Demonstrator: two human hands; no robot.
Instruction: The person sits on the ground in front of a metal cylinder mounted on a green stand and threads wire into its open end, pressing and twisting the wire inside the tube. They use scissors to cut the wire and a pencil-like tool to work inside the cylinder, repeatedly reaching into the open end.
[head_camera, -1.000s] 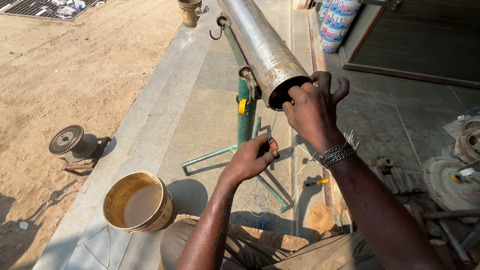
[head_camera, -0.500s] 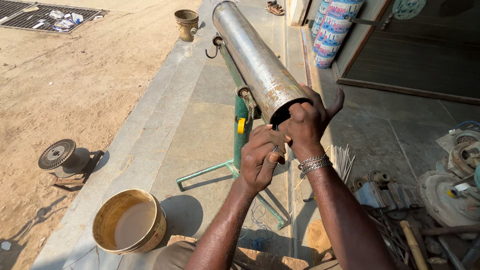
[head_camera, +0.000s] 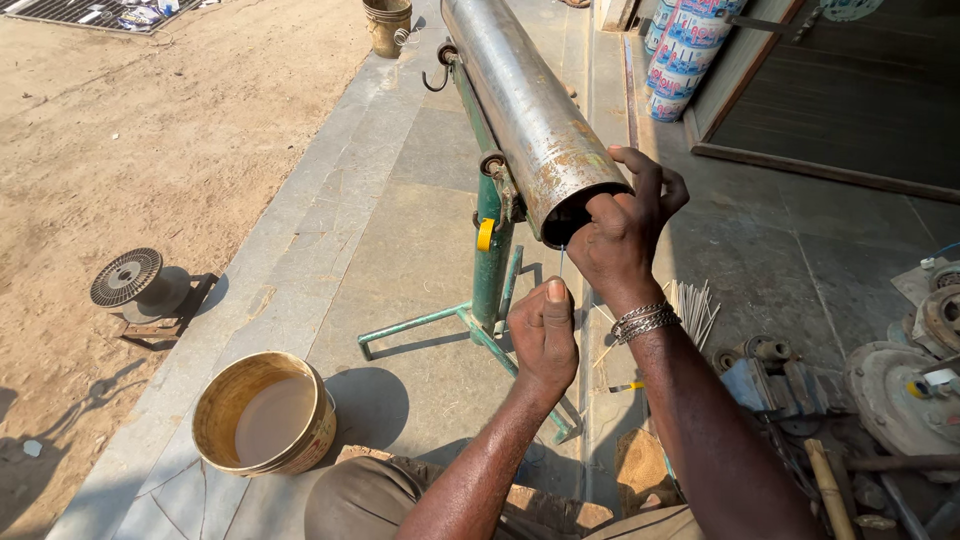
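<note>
My right hand (head_camera: 625, 235) grips the rusty steel pipe (head_camera: 530, 105) at its open end — left hand (head_camera: 543, 335), just below, pinches a thin wire (head_camera: 562, 262); feeding needs steady tension.

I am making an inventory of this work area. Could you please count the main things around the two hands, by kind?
Rusty metal pipe: 1
Green stand: 1
Buckets: 2, the near bucket and the far bucket
Wire spool: 1
Thin wire hanging from the pipe mouth: 1
Hands: 2, left hand and right hand
Total: 8
</note>
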